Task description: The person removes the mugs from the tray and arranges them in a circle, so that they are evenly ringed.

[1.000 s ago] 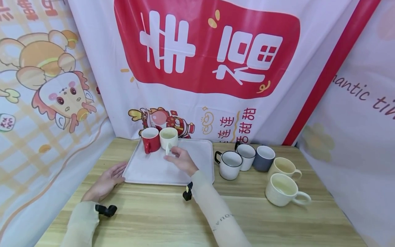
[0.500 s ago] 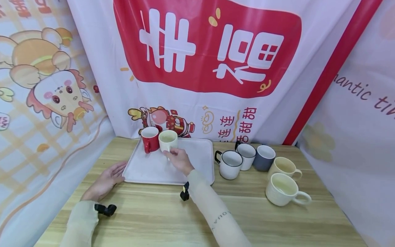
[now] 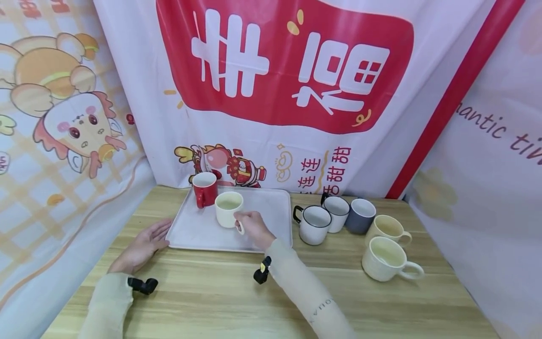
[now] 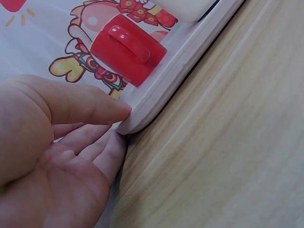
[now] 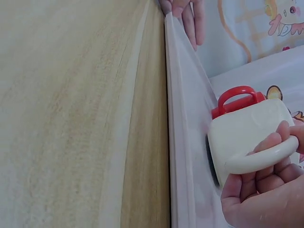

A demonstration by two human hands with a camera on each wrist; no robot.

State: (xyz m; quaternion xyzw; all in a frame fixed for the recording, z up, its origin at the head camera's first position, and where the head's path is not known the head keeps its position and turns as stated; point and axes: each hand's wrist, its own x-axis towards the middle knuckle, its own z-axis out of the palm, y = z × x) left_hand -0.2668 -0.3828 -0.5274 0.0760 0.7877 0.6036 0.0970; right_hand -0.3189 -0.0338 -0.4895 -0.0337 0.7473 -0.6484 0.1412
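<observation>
My right hand point(image 3: 256, 228) grips the handle of a cream mug point(image 3: 227, 212) over the white tray point(image 3: 195, 235). In the right wrist view, fingers pass through the loop of that handle, and a dark shadow shows along the mug's base; whether it stands on or just above the tray I cannot tell. A red mug point(image 3: 205, 190) stands behind it at the tray's back left. My left hand point(image 3: 144, 245) touches the tray's front left corner, its fingers fairly straight. In the left wrist view, the thumb rests against the rim beside the red mug point(image 4: 126, 50).
Right of the tray stand two white mugs with black rims, the front one point(image 3: 314, 225) nearer me than the other point(image 3: 336, 213). Beyond them are a grey-blue mug point(image 3: 360, 219), a pale yellow mug point(image 3: 386, 227) and a large cream mug point(image 3: 383, 263). Printed curtains point(image 3: 347, 165) hang behind the table.
The cream mug has moved toward me, away from the red mug's side, with its handle turned to the right. My right hand has shifted with it; the left hand has stayed at the tray corner.
</observation>
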